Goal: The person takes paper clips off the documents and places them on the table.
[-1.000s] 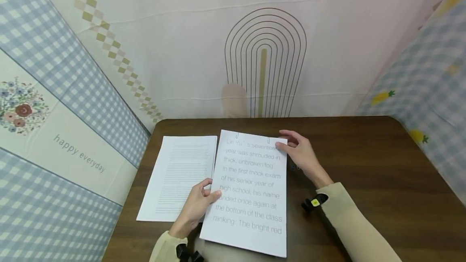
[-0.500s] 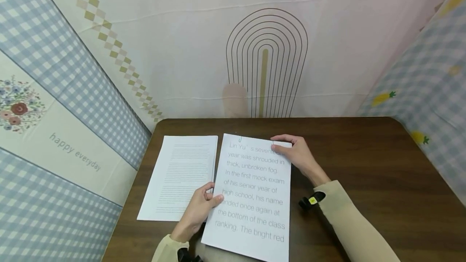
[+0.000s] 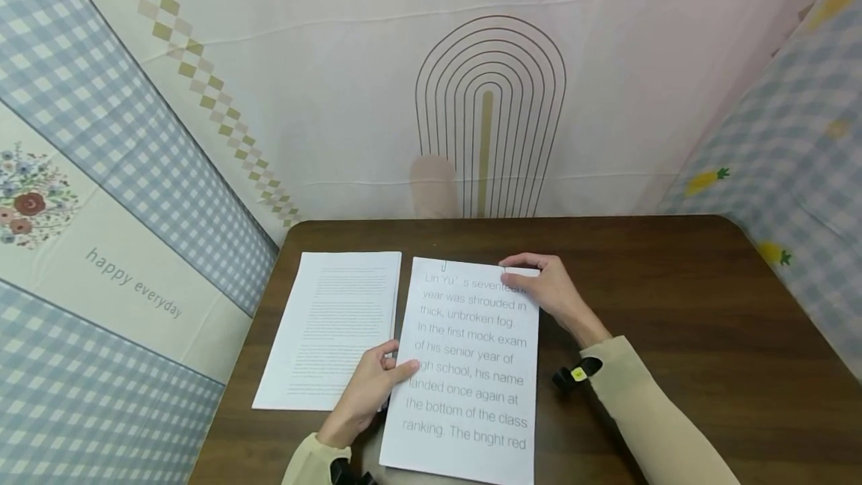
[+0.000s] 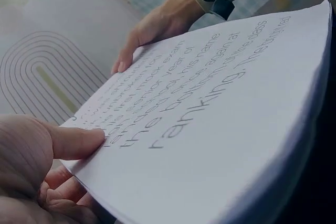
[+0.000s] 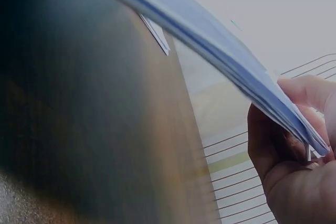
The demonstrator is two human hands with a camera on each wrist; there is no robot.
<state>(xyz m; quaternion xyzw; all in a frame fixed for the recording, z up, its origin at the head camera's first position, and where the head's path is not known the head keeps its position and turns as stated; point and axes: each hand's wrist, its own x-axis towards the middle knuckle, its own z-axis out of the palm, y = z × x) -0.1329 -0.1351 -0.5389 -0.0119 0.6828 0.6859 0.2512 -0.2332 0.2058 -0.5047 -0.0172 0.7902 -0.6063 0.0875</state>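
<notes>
A stack of white printed sheets point(image 3: 465, 395) with large text is held up at a tilt over the table. My left hand point(image 3: 367, 384) pinches its left edge, thumb on the top sheet and fingers underneath, as the left wrist view also shows. At the upper right corner my right hand point(image 3: 552, 290) grips the stack between thumb and fingers. A paper clip point(image 3: 444, 266) sits on the top edge, left of the right hand. Seen from the right wrist view, the sheets point(image 5: 231, 66) form a thin layered edge running into the right hand point(image 5: 299, 166).
Another stack of paper point(image 3: 343, 320) with small print lies flat on the brown wooden table point(image 3: 680, 305), left of the held sheets. A patterned cloth point(image 3: 337, 96) hangs behind the table, with checked cloth at both sides.
The held stack has come slightly toward me and to the right. My right hand has shifted left along the top edge, over the spot where a second paper clip showed.
</notes>
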